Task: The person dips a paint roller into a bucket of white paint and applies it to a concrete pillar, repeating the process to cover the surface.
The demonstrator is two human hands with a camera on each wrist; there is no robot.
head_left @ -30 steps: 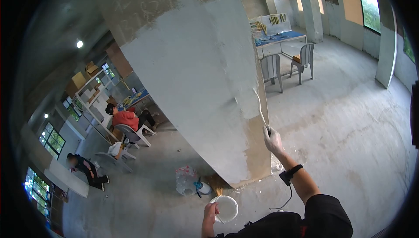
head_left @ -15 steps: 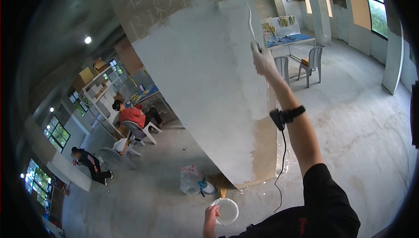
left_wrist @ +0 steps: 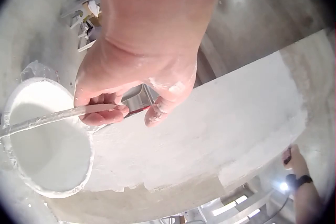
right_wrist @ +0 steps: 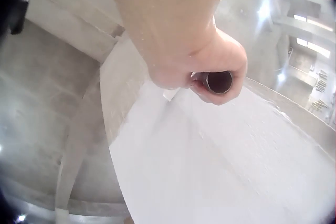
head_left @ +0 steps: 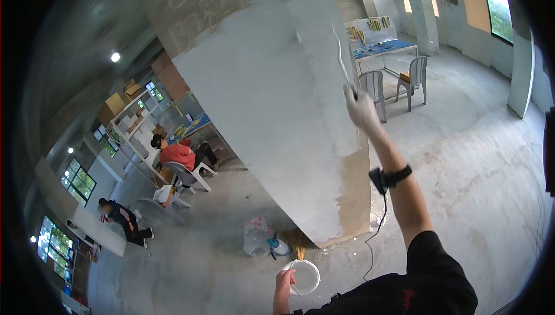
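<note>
My right hand [head_left: 363,111] grips a paint roller [head_left: 341,58] by its handle and holds it up against the white-coated pillar [head_left: 272,118]. The roller's pale bent rod runs up from the fist, and its head blends into the wet white surface. In the right wrist view the round hollow handle end [right_wrist: 219,82] pokes out of the curled fingers. Low in front of the body, my left hand [head_left: 284,283] holds the paint-smeared handle [left_wrist: 50,119] of a white bucket [left_wrist: 86,166]. White paint shows inside the bucket. Dried smears mark the left thumb.
A clear plastic bag [head_left: 257,237], a blue-and-white container [head_left: 280,247] and a straw-coloured brush [head_left: 299,245] lie at the pillar's foot. Chairs [head_left: 372,86] and a blue-topped table [head_left: 384,49] stand behind it. A seated person [head_left: 179,153] and another person [head_left: 124,219] are at left.
The right hand carried the roller from low on the pillar up near its top right edge, then lowered it somewhat. The left hand and bucket stayed nearly in place.
</note>
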